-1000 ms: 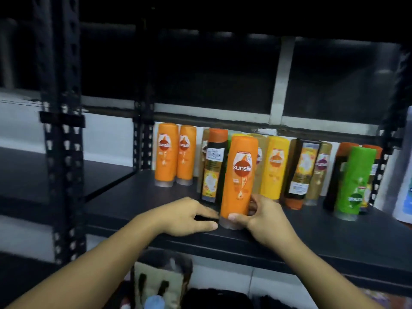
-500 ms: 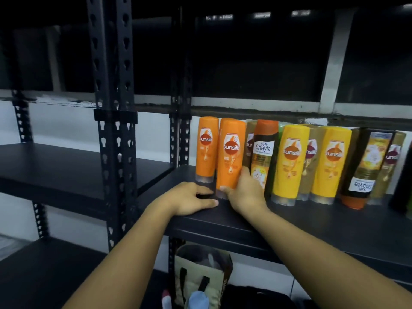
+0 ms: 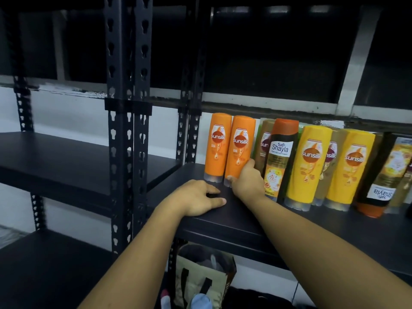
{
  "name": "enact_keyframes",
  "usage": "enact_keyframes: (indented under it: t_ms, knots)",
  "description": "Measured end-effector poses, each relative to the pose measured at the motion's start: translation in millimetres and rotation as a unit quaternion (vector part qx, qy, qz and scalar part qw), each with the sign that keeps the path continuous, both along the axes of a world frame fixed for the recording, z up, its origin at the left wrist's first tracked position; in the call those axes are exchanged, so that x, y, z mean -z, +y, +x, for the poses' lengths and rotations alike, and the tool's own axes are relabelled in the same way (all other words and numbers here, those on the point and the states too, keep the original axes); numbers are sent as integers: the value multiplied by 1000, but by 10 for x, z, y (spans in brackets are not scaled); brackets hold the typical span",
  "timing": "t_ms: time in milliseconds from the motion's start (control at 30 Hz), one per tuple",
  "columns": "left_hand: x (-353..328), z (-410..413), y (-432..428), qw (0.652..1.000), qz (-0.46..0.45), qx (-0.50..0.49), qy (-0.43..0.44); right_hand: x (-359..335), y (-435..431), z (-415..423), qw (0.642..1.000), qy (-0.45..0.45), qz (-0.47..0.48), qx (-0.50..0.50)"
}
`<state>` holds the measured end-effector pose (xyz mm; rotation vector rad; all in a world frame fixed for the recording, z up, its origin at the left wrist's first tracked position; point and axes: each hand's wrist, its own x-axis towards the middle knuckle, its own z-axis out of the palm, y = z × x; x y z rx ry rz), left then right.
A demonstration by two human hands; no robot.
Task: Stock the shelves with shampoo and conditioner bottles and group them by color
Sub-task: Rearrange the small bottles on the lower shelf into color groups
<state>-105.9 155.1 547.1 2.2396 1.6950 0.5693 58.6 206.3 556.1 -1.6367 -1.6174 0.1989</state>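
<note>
Since the gripping right hand [image 3: 247, 186] slid the orange bottle [image 3: 240, 148] beside its twin [image 3: 217, 148], left of the fingers [image 3: 250, 163], orange is grouped; left hand [image 3: 196, 200] lies slack.

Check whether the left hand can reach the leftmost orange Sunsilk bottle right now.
Probably yes. The left hand rests on the shelf in front of the leftmost orange bottle, nothing between them. The right hand grips the second orange bottle beside it, not across the path.
</note>
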Motion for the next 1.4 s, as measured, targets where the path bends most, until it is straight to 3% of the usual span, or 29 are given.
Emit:
enact_keyframes:
  t_ms: [333, 533, 733, 867, 1000, 1200, 1300, 1400]
  knots:
    - [16, 1, 53, 1000, 1, -1, -6, 76, 161, 44, 1000, -2, -17, 1]
    - [26, -14, 35, 1000, 9, -10, -9, 104, 107, 106, 998, -4, -32, -50]
    - [-2, -46, -22, 999, 31, -2, -10, 58, -321, 395, 978, -141, -94, -124]
    - [-5, -31, -68, 999, 39, 1, 14, 14, -672, 738, 946, -226, -143, -185]
    - [-1, -4, -113, 999, 43, -1, 32, 11, -919, 1058, 923, -249, -171, -237]
    - [6, 31, -175, 997, 57, -5, 48, 33, -1072, 1363, 923, -250, -168, -241]
    - [-2, 55, -167, 996, 74, -12, 53, 24, -1110, 1540, 948, -212, -119, -205]
    - [-69, 229, -149, 994, 101, -3, -29, -40, -1062, 1682, 989, -74, 54, -115]
